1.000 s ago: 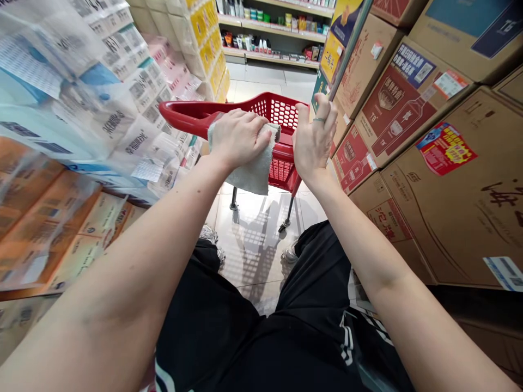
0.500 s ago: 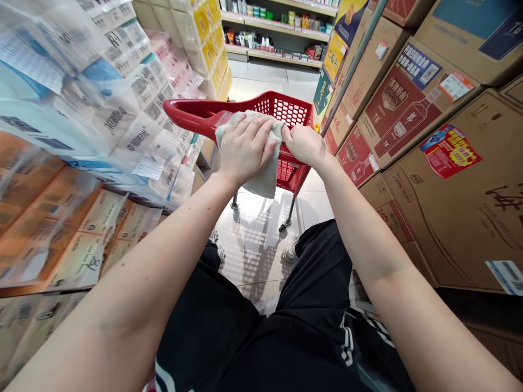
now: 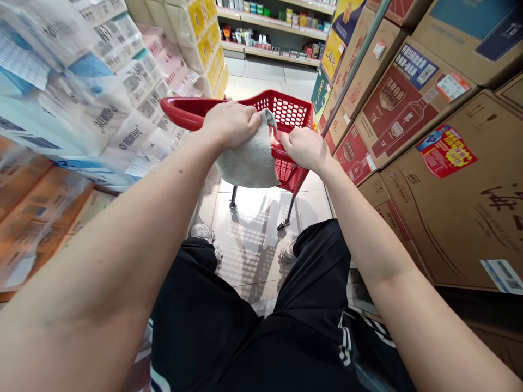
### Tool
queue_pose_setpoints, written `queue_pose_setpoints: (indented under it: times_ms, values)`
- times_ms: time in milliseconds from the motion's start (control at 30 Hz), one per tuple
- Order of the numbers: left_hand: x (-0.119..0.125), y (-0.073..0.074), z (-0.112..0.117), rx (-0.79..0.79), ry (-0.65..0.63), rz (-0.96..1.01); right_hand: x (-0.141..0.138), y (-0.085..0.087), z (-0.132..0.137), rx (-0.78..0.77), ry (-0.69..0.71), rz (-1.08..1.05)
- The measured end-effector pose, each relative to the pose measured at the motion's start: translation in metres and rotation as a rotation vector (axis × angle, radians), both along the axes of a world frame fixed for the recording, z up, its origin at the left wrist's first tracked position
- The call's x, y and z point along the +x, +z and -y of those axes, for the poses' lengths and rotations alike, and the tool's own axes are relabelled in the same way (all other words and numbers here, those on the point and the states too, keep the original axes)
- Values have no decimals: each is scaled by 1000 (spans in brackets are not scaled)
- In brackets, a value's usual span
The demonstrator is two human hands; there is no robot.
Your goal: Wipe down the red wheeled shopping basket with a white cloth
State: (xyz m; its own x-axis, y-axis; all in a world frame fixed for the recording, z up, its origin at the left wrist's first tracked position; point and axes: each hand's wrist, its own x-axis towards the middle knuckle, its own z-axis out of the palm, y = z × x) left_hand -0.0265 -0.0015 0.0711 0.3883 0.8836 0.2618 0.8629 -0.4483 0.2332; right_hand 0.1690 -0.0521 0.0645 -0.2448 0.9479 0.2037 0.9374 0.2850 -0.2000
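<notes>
A red plastic shopping cart (image 3: 291, 107) stands in front of my legs, its handle toward me. My left hand (image 3: 232, 124) is wrapped over the handle with a pale grey cloth (image 3: 247, 163) under it. The cloth drapes below the bar, and one edge curls up near my thumb. Farther right along the same handle (image 3: 279, 147), the fingers of my right hand (image 3: 304, 148) are closed round the bare red bar. A short stretch of bar shows between the cloth and my right hand.
Stacked tissue packs (image 3: 122, 120) line the left side. Cardboard cartons (image 3: 441, 190) rise close on the right, behind a slanting metal pole (image 3: 355, 65). Shelves (image 3: 278, 27) with small bottles and tubes stand ahead. My feet are on the tiled floor (image 3: 241, 261).
My left hand has slid left along the handle and turned from lying flat to curling over it, drawing the cloth away from my right hand. My right hand keeps its hold.
</notes>
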Motion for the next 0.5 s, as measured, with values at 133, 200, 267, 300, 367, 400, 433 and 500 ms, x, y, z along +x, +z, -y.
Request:
queue_pose_setpoints:
  times_ms: [133, 200, 267, 300, 367, 400, 433, 500]
  values:
    - [6, -1, 18, 72, -92, 37, 11, 1, -1, -16, -27, 16]
    - [7, 1, 29, 90, -160, 33, 17, 1, -2, -14, -34, 26]
    - [6, 4, 33, 75, -204, -5, 23, 1, -2, -6, -25, 34]
    - [6, 7, 31, 52, -212, -37, 25, 1, -2, -3, -17, 38]
    - [7, 10, 19, -6, -178, -102, 29, 2, -1, -2, -5, 46]
    - [8, 11, 10, -38, -145, -127, 31, 2, 0, -5, -3, 49]
    - [9, 11, 0, -58, -96, -134, 32, 3, 1, -10, -4, 53]
    - [11, 10, -20, -103, -37, -121, 34, 4, 3, -22, -10, 56]
